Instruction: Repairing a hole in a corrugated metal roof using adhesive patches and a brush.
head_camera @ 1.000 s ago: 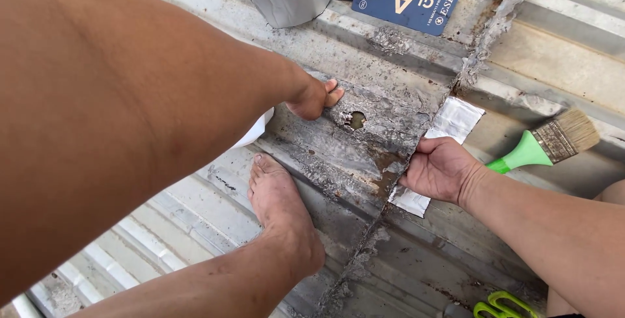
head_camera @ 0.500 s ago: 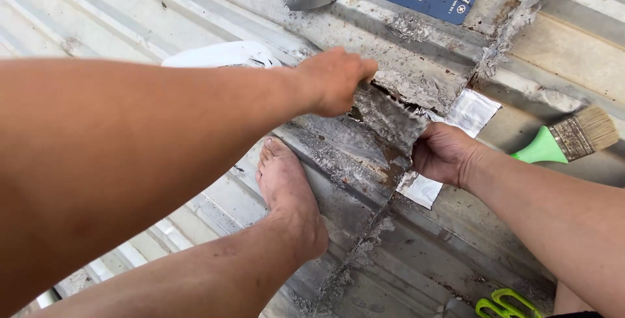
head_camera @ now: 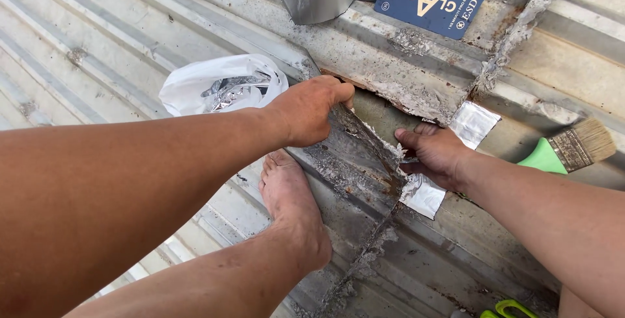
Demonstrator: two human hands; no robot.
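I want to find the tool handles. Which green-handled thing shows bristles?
The paintbrush beside the right hand; the green-handled tool at the bottom edge shows only loop handles.

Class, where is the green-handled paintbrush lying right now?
The paintbrush lies on the corrugated metal roof at the head view's right edge, just beyond the right hand.

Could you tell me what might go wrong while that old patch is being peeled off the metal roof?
The left hand lifts the old patch, whose torn, crusted edge could cut the fingers. The right hand presses the silver strip beside the peel; it may tear or lift too. The bare foot rests close below, where flaking debris could drop on it.
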